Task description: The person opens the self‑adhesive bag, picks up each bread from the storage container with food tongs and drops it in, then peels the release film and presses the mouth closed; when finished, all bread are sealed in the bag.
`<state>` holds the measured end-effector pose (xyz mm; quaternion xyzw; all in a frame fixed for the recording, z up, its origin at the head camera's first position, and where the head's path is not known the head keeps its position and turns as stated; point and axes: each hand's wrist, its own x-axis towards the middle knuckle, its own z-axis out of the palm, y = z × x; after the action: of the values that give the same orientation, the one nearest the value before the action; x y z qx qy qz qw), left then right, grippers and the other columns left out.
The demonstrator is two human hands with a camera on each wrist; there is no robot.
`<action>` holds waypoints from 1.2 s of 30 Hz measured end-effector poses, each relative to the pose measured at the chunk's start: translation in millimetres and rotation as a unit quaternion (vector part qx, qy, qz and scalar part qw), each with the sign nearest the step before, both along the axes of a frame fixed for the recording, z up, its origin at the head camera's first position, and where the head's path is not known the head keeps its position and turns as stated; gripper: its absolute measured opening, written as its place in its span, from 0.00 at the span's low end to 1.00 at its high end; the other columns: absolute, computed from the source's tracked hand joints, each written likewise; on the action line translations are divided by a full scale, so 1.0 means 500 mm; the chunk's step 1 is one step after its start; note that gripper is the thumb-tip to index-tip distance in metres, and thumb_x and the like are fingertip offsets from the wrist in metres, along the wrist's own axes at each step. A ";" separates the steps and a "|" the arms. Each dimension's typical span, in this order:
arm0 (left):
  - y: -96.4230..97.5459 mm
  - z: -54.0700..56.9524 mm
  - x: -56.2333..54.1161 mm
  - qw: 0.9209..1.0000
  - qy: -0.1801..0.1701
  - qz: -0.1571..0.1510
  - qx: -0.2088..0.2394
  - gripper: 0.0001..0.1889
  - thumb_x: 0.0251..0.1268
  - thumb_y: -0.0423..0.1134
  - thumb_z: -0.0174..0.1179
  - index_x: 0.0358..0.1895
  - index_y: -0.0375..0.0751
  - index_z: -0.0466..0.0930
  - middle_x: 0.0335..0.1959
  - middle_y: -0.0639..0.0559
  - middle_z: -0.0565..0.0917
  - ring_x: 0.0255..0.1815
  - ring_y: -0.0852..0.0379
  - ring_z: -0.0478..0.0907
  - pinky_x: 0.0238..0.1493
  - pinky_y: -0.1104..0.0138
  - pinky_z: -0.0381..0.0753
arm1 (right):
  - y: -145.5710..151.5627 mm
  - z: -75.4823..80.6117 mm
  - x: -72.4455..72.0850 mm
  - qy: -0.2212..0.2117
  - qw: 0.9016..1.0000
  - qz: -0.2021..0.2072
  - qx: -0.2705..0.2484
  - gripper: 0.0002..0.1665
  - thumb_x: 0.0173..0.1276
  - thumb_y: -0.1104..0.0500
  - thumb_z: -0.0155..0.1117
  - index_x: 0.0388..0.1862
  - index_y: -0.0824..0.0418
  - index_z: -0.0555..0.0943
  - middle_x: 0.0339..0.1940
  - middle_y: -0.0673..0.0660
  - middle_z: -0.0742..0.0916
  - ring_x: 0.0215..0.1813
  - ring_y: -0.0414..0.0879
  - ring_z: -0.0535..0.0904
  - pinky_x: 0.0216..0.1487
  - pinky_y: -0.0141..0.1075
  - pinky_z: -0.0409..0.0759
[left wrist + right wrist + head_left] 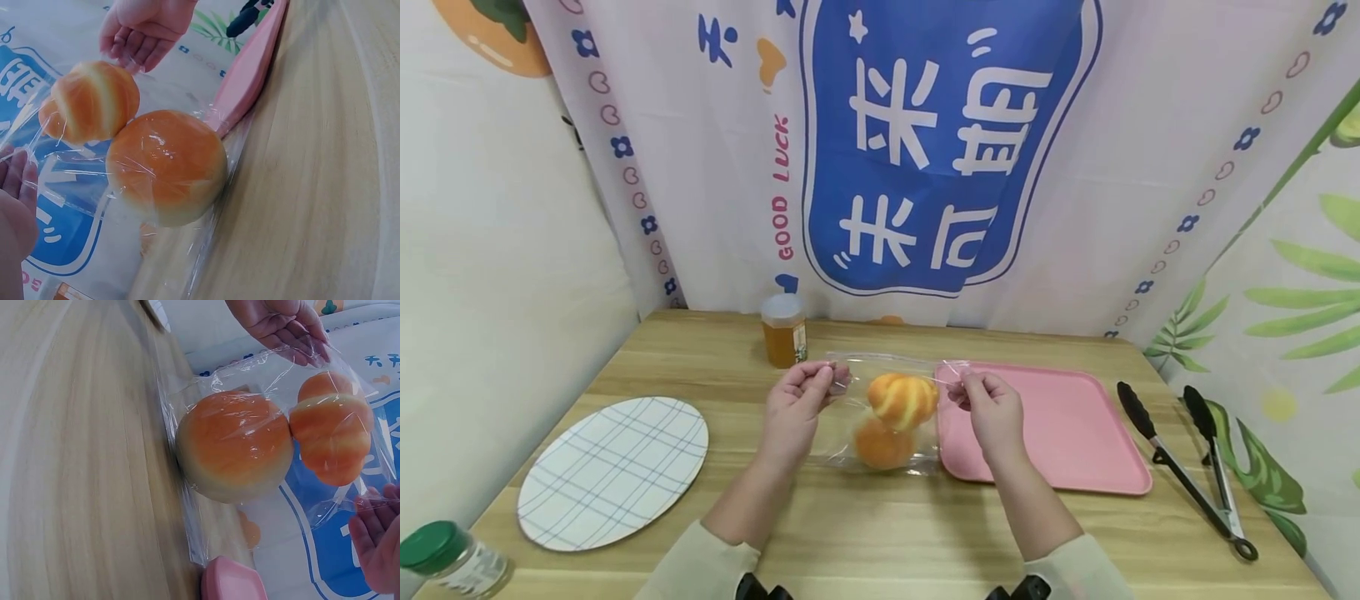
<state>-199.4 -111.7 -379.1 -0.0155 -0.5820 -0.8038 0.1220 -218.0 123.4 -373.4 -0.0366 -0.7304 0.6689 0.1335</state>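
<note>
A clear plastic bag (pixel 842 446) with two bread pieces inside is held up between both hands. In the head view a ridged, croissant-like roll (pixel 903 401) sits above a round bun (pixel 883 443). My left hand (pixel 795 404) pinches the bag's upper left edge between thumb and fingers. At the upper right edge my right hand (pixel 992 408) pinches it the same way. Both wrist views show the smooth round bun (pixel 167 167) low in the bag, touching the ridged roll (pixel 332 429). The bag's lower edge hangs close over the wooden table (pixel 880 533).
To the right lies a pink tray (pixel 1060 425), partly behind the right hand. Black-tipped tongs (pixel 1198 487) rest beyond it. A checked oval plate (pixel 613 473) lies on the left, near a green-lidded jar (pixel 456 558). Behind the left hand stands a honey-coloured jar (pixel 783 333).
</note>
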 end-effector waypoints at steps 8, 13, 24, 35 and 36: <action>0.009 0.013 0.001 1.000 0.007 0.004 0.000 0.06 0.71 0.27 0.54 0.45 0.29 0.76 0.33 0.60 0.89 0.39 0.59 0.87 0.45 0.68 0.87 | -0.002 0.009 0.003 0.023 0.996 -0.016 0.080 0.18 0.72 0.58 0.60 0.54 0.68 0.74 0.49 0.64 0.85 0.50 0.45 0.81 0.58 0.37 0.81; 0.014 0.016 0.000 1.000 0.006 0.001 0.003 0.10 0.71 0.26 0.52 0.50 0.23 0.74 0.33 0.60 0.89 0.39 0.61 0.87 0.45 0.68 0.87 | -0.023 0.026 0.014 0.163 0.966 -0.023 0.199 0.23 0.66 0.59 0.66 0.57 0.66 0.74 0.63 0.63 0.77 0.66 0.58 0.71 0.71 0.55 0.68; 0.022 0.016 0.004 1.000 0.017 -0.005 0.000 0.11 0.70 0.28 0.55 0.52 0.26 0.76 0.35 0.59 0.89 0.40 0.63 0.87 0.44 0.69 0.87 | -0.146 0.090 0.004 0.448 0.792 0.058 0.411 0.07 0.61 0.62 0.72 0.38 0.61 0.87 0.37 0.56 0.86 0.46 0.51 0.80 0.52 0.39 0.81; 0.027 0.016 0.007 0.999 0.034 -0.009 0.013 0.10 0.69 0.23 0.52 0.50 0.24 0.76 0.33 0.64 0.88 0.37 0.66 0.86 0.42 0.72 0.86 | -0.177 0.102 -0.002 0.387 0.796 0.091 0.455 0.06 0.62 0.59 0.71 0.38 0.59 0.88 0.33 0.52 0.86 0.44 0.48 0.79 0.50 0.37 0.80; 0.027 0.015 0.007 0.999 0.035 -0.010 0.014 0.09 0.69 0.23 0.52 0.49 0.25 0.77 0.33 0.64 0.88 0.37 0.66 0.85 0.42 0.72 0.86 | -0.177 0.103 -0.002 0.385 0.798 0.092 0.455 0.06 0.62 0.59 0.71 0.38 0.59 0.88 0.33 0.52 0.87 0.44 0.48 0.79 0.50 0.38 0.80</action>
<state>-196.2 -98.0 -371.4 -0.0473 -0.5657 -0.8122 0.1344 -219.3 34.8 -322.1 0.3561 -0.8391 0.2274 0.3427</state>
